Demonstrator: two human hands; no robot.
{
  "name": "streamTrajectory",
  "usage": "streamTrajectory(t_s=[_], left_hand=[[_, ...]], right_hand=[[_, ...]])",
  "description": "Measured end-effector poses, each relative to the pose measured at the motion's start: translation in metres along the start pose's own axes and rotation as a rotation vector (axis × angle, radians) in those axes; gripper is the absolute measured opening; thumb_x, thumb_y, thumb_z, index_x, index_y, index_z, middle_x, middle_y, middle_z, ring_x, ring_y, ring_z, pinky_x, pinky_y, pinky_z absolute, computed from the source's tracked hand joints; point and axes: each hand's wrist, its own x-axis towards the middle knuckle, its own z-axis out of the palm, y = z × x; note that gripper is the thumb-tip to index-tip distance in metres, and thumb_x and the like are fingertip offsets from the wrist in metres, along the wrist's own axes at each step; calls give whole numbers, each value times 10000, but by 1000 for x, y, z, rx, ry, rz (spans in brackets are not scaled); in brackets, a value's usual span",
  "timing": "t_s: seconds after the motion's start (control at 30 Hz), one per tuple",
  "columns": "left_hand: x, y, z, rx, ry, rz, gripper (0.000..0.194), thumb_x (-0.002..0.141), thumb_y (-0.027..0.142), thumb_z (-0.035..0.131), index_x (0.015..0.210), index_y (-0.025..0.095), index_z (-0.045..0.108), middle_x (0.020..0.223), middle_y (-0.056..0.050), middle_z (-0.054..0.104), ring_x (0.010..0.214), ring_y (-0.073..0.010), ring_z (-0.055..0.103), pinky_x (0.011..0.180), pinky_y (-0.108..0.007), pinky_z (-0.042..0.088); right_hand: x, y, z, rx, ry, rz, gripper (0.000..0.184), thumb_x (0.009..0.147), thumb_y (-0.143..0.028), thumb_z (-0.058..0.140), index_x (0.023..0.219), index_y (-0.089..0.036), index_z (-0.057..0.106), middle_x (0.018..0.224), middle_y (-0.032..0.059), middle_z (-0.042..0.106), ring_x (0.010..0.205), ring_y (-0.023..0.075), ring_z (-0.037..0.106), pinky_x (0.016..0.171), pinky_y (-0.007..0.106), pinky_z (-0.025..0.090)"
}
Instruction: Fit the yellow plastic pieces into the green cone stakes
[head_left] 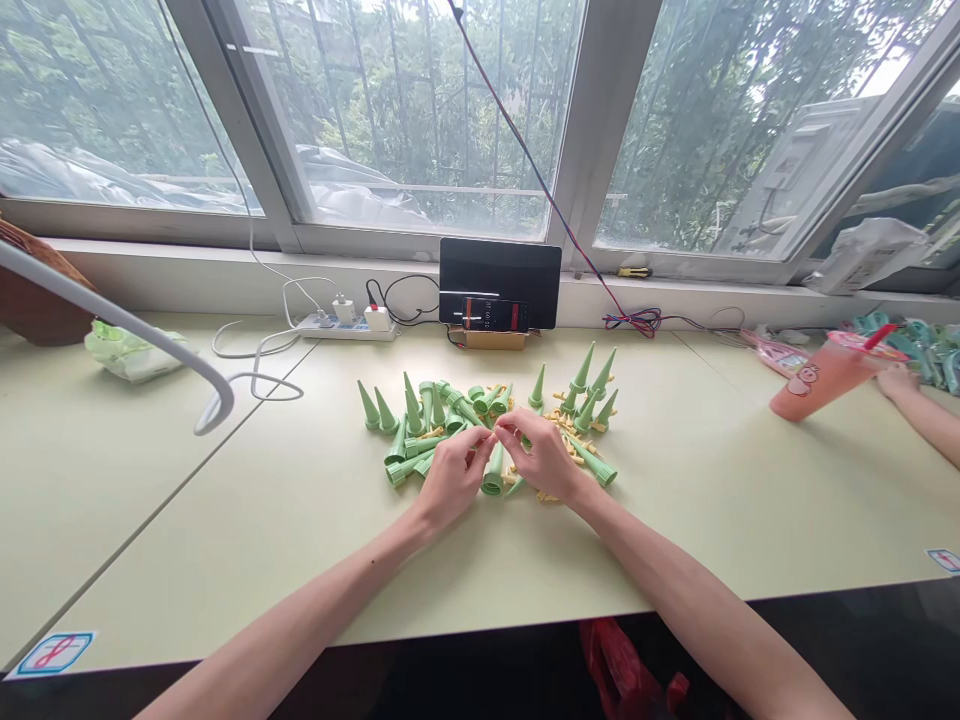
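Note:
A heap of green plastic cones (427, 425) lies mid-table, some upright, some on their sides, mixed with small yellow pieces (574, 450). My left hand (452, 478) and my right hand (540, 450) meet over the middle of the heap, fingertips pinched together on one green cone (495, 470) that hangs between them. A few cones (592, 385) stand upright behind my right hand.
A dark tablet (500, 283) with a phone (491, 315) in front leans at the window sill. A power strip (346, 325) with cables sits left. Another person's hand (896, 380) is beside a pink cup (832, 375) at the right. A white bag (131, 350) lies far left.

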Motion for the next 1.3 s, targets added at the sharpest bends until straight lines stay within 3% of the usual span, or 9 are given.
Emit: streamTrajectory(t_s=[0.37,0.63,0.8,0.97,1.13,1.3], left_hand=[[0,1,0,-4,13,25,279,971,366,469,817,174,600,635,37,458,492,-80,293,483,-226,249],[0,1,1,-31,29,22,288,973,383,462,799,174,557,625,41,441,485,-75,307,476,-220,245],[-2,-2,1,4,0,23,205,953,334,488,970,180,623,587,57,428,476,-82,311,479,-213,266],[-2,-2,0,49,-3,36,287,978,303,411,1106,175,633,533,72,389,462,-90,308,494,-214,285],[0,-1,-3,99,28,112,316,988,239,350,1113,171,631,669,16,554,515,-94,416,557,-226,367],[-1,2,-2,92,8,127,227,963,291,466,1026,196,663,884,-30,589,526,-81,424,539,-236,385]], right_hand=[[-2,3,4,0,20,24,151,989,-232,447,937,-205,586,879,55,641,779,178,584,704,298,476],[1,-2,-1,4,265,64,179,1002,-261,440,958,-203,604,808,36,634,691,154,579,653,284,493],[1,-3,-1,17,299,82,195,996,-281,460,903,-197,609,769,30,631,658,143,578,628,269,497],[1,-3,0,13,292,86,218,985,-297,483,845,-191,612,712,18,619,619,137,557,600,261,478],[1,-5,-1,20,283,105,222,984,-304,478,852,-191,617,728,26,632,612,140,557,592,269,475],[1,-5,0,26,273,129,226,986,-325,471,866,-198,615,739,29,629,631,148,564,614,279,488]])
